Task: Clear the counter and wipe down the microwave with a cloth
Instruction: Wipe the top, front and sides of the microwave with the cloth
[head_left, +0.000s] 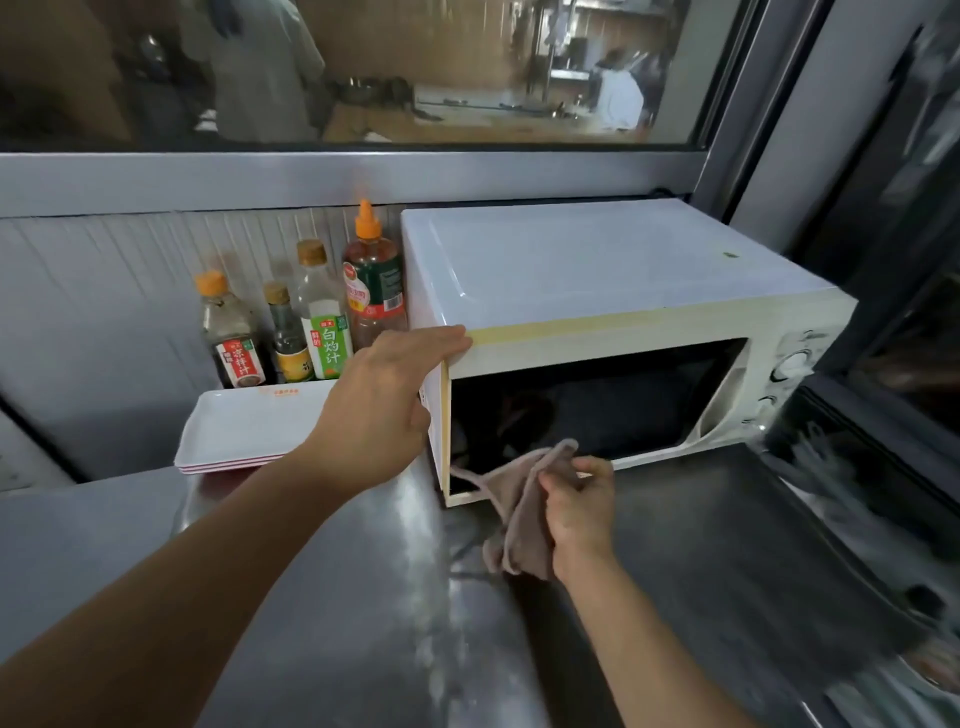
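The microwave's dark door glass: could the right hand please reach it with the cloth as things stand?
Probably yes: the right hand, gripping the cloth, sits just below the door glass, with nothing between.

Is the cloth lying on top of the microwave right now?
No, the right hand grips the cloth low in front of the microwave door.
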